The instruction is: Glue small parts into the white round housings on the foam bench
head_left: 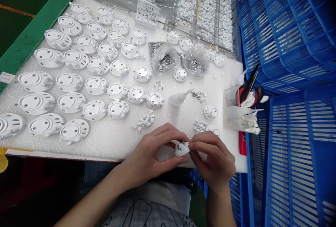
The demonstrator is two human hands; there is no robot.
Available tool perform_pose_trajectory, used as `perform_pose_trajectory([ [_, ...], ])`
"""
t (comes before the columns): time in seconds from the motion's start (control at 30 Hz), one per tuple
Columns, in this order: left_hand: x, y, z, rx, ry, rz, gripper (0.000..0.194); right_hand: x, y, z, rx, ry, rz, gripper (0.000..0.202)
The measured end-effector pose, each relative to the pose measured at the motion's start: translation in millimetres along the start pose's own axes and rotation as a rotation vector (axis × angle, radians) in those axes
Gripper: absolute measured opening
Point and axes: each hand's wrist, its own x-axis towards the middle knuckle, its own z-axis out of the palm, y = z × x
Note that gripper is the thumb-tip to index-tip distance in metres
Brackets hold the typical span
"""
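My left hand point(154, 148) is closed on a small white domed plastic part point(181, 149), thumb below and fingers above, just over the table's near edge. The part is tilted, and a small silvery piece shows on its left side. The fingertips of my right hand point(214, 155) are pinched at the part's right edge; anything tiny between them is hidden. Just beyond my hands lie small white pieces point(145, 120) and a second pile of white pieces point(200, 126). A white nozzle bottle point(178, 98) stands upright beyond the held part.
Rows of similar white domed parts point(70, 81) cover the foam-topped table's left side. Bags of small metal pieces point(165, 62) lie farther back, before clear trays of white pieces point(207, 10). At right, a clear holder point(231, 97) contains scissors and bottles, beside blue crates point(291, 125).
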Motion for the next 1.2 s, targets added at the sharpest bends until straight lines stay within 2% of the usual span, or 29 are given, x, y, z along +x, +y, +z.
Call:
perform_pose_trajectory([
  [0.23,-2.3,-2.4,-0.9,-0.024,-0.027,-0.014,0.029,3.5,-1.4,-3.5,-0.052,-0.052,-0.025,0.036],
  [0.53,0.8,-0.9,-5.7,-0.048,-0.079,-0.029,0.035,-1.3,2.0,2.7,0.033,0.037,0.003,0.04],
  [0.7,0.1,-3.3,-5.3,-0.028,-0.099,-0.036,0.029,-2.8,3.7,3.8,0.073,0.061,0.022,0.042],
  [0.97,-2.3,-5.7,-6.0,-0.026,-0.092,0.032,0.027,1.1,1.1,-0.8,0.024,0.016,-0.033,0.031],
  [1.2,-2.4,-6.7,-7.1,-0.054,-0.114,0.052,0.029,-0.9,0.0,-2.6,0.026,0.003,-0.019,0.033],
])
